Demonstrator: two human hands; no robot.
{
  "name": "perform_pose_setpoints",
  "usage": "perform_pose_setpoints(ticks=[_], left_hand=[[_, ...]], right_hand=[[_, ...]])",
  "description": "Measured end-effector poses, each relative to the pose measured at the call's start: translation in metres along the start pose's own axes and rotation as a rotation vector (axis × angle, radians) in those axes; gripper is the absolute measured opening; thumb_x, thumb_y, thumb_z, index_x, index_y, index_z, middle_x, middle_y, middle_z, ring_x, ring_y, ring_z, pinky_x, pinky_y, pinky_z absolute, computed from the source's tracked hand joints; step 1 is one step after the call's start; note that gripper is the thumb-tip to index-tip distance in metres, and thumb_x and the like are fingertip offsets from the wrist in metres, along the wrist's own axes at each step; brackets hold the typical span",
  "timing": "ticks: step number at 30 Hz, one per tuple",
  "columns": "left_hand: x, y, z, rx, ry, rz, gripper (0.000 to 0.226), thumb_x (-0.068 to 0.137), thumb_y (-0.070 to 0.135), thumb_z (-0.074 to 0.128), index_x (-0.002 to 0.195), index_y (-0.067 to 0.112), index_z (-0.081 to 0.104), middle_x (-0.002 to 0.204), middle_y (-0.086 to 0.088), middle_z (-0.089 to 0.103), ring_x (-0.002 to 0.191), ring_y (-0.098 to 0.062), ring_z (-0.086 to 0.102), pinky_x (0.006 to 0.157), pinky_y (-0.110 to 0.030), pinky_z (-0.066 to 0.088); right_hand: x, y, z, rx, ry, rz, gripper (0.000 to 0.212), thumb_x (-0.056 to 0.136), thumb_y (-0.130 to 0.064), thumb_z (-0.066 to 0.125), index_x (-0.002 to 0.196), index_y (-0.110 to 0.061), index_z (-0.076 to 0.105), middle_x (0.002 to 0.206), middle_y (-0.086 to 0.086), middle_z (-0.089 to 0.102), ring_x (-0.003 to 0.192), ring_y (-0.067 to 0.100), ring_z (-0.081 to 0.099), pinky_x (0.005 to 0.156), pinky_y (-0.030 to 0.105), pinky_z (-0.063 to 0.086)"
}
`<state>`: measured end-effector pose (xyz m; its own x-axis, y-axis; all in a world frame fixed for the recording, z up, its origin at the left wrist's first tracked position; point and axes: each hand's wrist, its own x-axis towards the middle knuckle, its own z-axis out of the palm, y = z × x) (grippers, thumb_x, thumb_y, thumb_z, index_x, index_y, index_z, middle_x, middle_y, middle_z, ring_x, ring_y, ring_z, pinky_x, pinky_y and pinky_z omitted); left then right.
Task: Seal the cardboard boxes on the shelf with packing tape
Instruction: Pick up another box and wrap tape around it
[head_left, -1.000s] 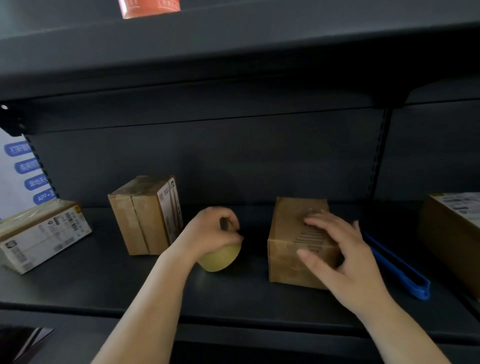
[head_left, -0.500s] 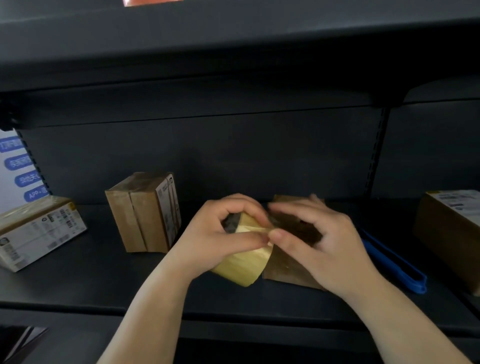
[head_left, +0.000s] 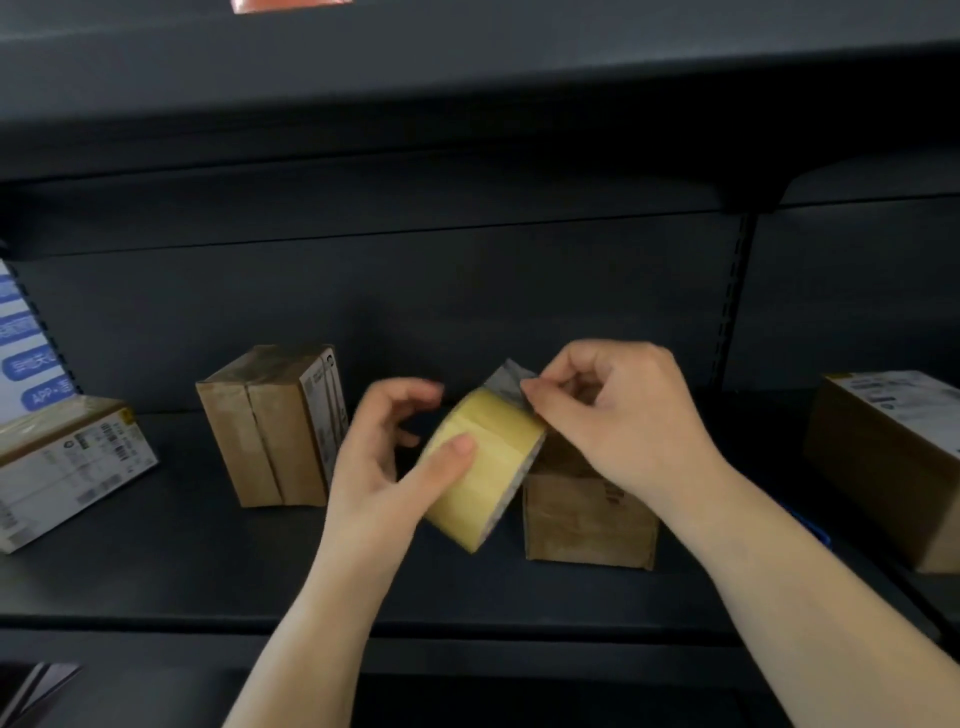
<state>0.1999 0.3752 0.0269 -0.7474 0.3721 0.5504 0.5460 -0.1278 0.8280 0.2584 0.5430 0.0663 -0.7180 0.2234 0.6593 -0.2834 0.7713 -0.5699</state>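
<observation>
A yellow roll of packing tape (head_left: 485, 467) is held up in front of the shelf by my left hand (head_left: 387, 467), thumb across its outer face and fingers behind it. My right hand (head_left: 618, 421) pinches the loose end of the tape (head_left: 511, 382) at the roll's top edge, lifted a short way off the roll. Behind and below the roll stands a small brown cardboard box (head_left: 587, 519), partly hidden by my right hand. A taller cardboard box (head_left: 270, 426) stands to the left of my hands.
The dark shelf board (head_left: 208, 571) also carries a labelled box (head_left: 67, 462) at the far left and a larger labelled box (head_left: 893, 457) at the far right. A blue tool (head_left: 808, 525) shows just past my right forearm. The upper shelf (head_left: 467, 104) hangs overhead.
My left hand lifted the tape roll from the shelf and tilted it. My right hand left the small box's top, came to the roll and now pinches the tape's loose end.
</observation>
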Motion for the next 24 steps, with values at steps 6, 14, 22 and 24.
perform_pose_setpoints(ticks=[6, 14, 22, 24], left_hand=[[-0.018, 0.014, -0.003, -0.257, -0.461, -0.079, 0.033, 0.08, 0.039, 0.066, 0.087, 0.007, 0.07, 0.073, -0.005, 0.073, 0.07, -0.02, 0.069, 0.07, -0.028, 0.054], [-0.033, 0.028, 0.03, -0.391, -0.279, -0.474, 0.028, 0.076, 0.02, 0.063, 0.1, 0.007, 0.066, 0.082, -0.018, 0.074, 0.074, -0.022, 0.071, 0.062, -0.023, 0.054], [-0.022, 0.027, 0.029, -0.308, -0.126, -0.423, 0.03, 0.066, 0.018, 0.064, 0.092, 0.003, 0.066, 0.067, -0.013, 0.072, 0.062, -0.023, 0.069, 0.06, -0.032, 0.055], [-0.003, 0.015, 0.009, -0.203, -0.018, -0.412, 0.024, 0.064, 0.019, 0.064, 0.082, 0.004, 0.065, 0.054, -0.004, 0.068, 0.051, -0.015, 0.064, 0.065, -0.034, 0.051]], right_hand=[[0.011, -0.007, 0.002, 0.187, -0.267, 0.13, 0.019, 0.079, -0.028, 0.071, 0.064, -0.016, 0.068, 0.06, -0.002, 0.068, 0.054, 0.004, 0.06, 0.054, 0.015, 0.047], [0.051, 0.05, -0.022, 0.312, -0.485, 0.305, 0.017, 0.083, -0.018, 0.065, 0.068, -0.01, 0.065, 0.06, 0.0, 0.068, 0.061, 0.009, 0.066, 0.064, 0.017, 0.052], [0.032, 0.068, 0.016, 0.458, -0.115, 0.453, 0.029, 0.085, -0.019, 0.065, 0.057, -0.01, 0.059, 0.05, 0.002, 0.055, 0.042, 0.009, 0.047, 0.05, 0.023, 0.041], [0.026, 0.063, 0.031, 0.254, 0.109, 0.478, 0.033, 0.085, -0.027, 0.064, 0.056, -0.011, 0.06, 0.052, 0.005, 0.057, 0.047, 0.014, 0.051, 0.053, 0.027, 0.041]])
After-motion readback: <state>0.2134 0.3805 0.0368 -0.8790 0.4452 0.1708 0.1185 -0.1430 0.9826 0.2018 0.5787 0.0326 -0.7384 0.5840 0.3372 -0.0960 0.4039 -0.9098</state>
